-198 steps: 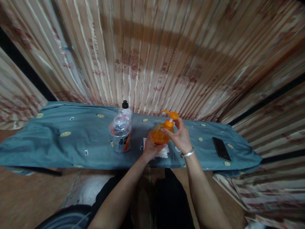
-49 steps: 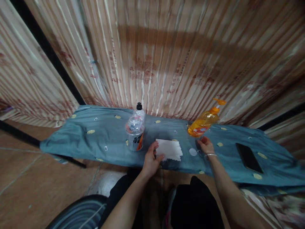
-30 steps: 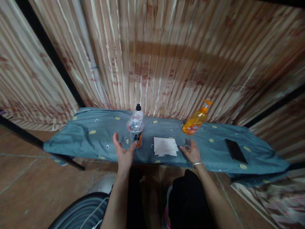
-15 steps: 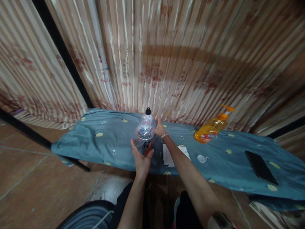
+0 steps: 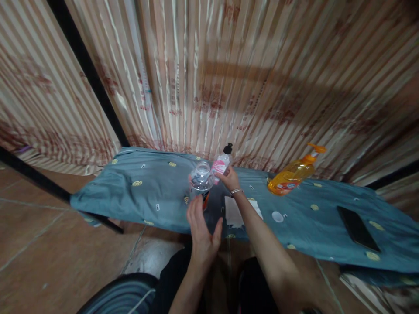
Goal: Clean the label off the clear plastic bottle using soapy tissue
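Right hand (image 5: 231,179) is wrapped around a small pump bottle (image 5: 221,165), thumb across the near side; the other fingers are partly hidden. Left hand (image 5: 201,231) is spread, thumb apart from the fingers, with its fingertips at the front of a clear jar (image 5: 202,179); contact cannot be confirmed.

Take the jar as the clock's centre. Positions, largest item first:

- Curtain (image 5: 209,87): twelve o'clock, filling the background.
- Cloth-covered table (image 5: 163,174): extends from nine to three o'clock beneath the items.
- Orange soap bottle (image 5: 291,176): three o'clock, well apart from both hands, leaning toward one o'clock.
- Pump bottle: between one and two o'clock, just beside the jar, black pump head (image 5: 228,148) tilted toward one o'clock. Whether its base rests on the table cannot be told.
- Phone (image 5: 358,229): between three and four o'clock, lying flat.
- White sheet (image 5: 233,213): four o'clock, partly covered by the right forearm (image 5: 262,235).
- Pale disc (image 5: 277,216): between three and four o'clock, nearer than the phone.

Handling: grip the bottle low and firmly, away from the pump head, to avoid an accidental press. Maintain clearance from the jar, which probably tips easily.
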`<action>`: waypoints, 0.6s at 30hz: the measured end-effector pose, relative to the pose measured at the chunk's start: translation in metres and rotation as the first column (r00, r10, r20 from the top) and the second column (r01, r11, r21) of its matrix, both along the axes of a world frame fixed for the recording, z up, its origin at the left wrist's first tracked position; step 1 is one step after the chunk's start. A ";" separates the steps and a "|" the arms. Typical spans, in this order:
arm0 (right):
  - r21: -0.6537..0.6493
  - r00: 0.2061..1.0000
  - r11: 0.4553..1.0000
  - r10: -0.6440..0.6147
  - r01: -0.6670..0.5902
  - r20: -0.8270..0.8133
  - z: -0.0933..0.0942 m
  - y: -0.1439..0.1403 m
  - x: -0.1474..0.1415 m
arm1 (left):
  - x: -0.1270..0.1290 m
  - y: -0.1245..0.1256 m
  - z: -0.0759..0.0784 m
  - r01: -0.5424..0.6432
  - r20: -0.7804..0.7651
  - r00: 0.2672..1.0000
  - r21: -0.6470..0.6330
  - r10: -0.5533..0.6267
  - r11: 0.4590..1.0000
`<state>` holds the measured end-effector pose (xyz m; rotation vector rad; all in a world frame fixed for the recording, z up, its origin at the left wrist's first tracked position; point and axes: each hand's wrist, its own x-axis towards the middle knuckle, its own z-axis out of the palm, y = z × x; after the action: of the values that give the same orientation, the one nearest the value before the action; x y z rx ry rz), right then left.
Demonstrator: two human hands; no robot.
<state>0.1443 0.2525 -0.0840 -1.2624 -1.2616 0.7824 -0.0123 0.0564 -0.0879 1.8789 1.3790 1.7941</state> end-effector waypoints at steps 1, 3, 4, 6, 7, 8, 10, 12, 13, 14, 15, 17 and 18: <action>-0.022 0.998 0.999 -0.034 0.033 -0.058 0.004 -0.011 0.010 | 0.007 -0.004 0.001 0.046 -0.025 0.999 0.003 -0.045 0.999; -0.018 0.990 0.997 -0.073 0.072 -0.119 0.010 -0.037 0.028 | 0.024 -0.006 0.000 0.109 -0.037 0.993 -0.009 -0.109 0.994; -0.010 0.989 0.996 -0.085 0.085 -0.123 0.012 -0.050 0.036 | 0.033 -0.004 -0.002 0.129 -0.029 0.991 -0.027 -0.130 0.991; -0.001 0.989 0.994 -0.106 0.106 -0.103 0.016 -0.077 0.051 | 0.051 0.006 -0.007 0.164 -0.005 0.986 -0.084 -0.165 0.983; -0.002 0.990 0.993 -0.116 0.117 -0.080 0.017 -0.089 0.056 | 0.059 0.013 -0.009 0.180 0.007 0.984 -0.114 -0.180 0.977; -0.013 0.992 0.993 -0.121 0.121 -0.042 0.017 -0.100 0.061 | 0.067 0.021 -0.011 0.195 0.020 0.981 -0.146 -0.194 0.970; -0.032 0.992 0.992 -0.123 0.123 0.000 0.017 -0.118 0.069 | 0.080 0.038 -0.014 0.222 0.044 0.975 -0.203 -0.218 0.954; -0.055 0.993 0.992 -0.112 0.114 0.030 0.016 -0.130 0.073 | 0.089 0.052 -0.016 0.244 0.069 0.970 -0.247 -0.234 0.938; -0.066 0.994 0.992 -0.104 0.106 0.043 0.016 -0.135 0.074 | 0.093 0.058 -0.017 0.258 0.083 0.966 -0.266 -0.245 0.929; -0.072 0.994 0.992 -0.100 0.103 0.048 0.015 -0.139 0.074 | 0.096 0.062 -0.018 0.278 0.099 0.960 -0.281 -0.260 0.919; -0.071 0.994 0.992 -0.101 0.105 0.048 0.014 -0.142 0.074 | 0.099 0.064 -0.019 0.297 0.117 0.954 -0.295 -0.275 0.908; -0.068 0.996 0.995 -0.074 0.078 0.059 0.012 -0.148 0.073 | 0.103 0.067 -0.020 0.338 0.154 0.940 -0.320 -0.303 0.885; -0.059 0.995 0.996 -0.068 0.073 0.068 0.012 -0.150 0.072 | 0.104 0.066 -0.021 0.357 0.172 0.933 -0.332 -0.316 0.873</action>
<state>0.2168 0.1024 -0.0722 -1.3849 -1.2473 0.7383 0.0919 0.1227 -0.1092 1.6701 1.1552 1.3505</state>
